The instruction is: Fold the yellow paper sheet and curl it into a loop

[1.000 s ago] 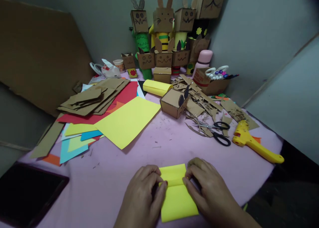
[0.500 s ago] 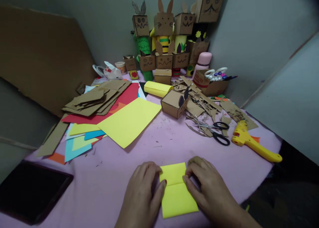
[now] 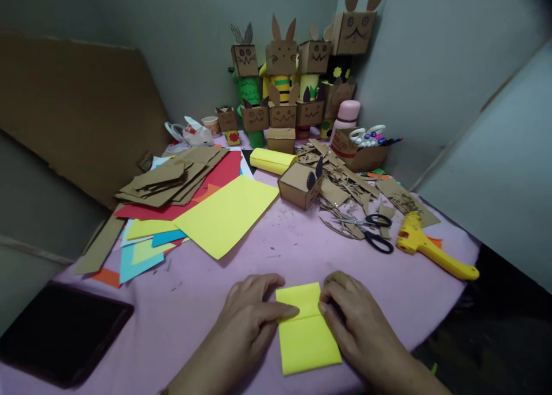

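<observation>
Yellow sht., folded: L hand, grip now spread, fingertip farther in vs. before; R hand pinching R edge.

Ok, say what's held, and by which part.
Folded paper, by its right edge, in the right fingers; a left finger lies across its left edge.

Pink bottle, paper cup, yellow glue gun

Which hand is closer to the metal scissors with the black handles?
Right. The scissors lie ahead of the right hand and slightly to its right; the left hand is farther off, at the left side of the folded yellow paper.
</observation>
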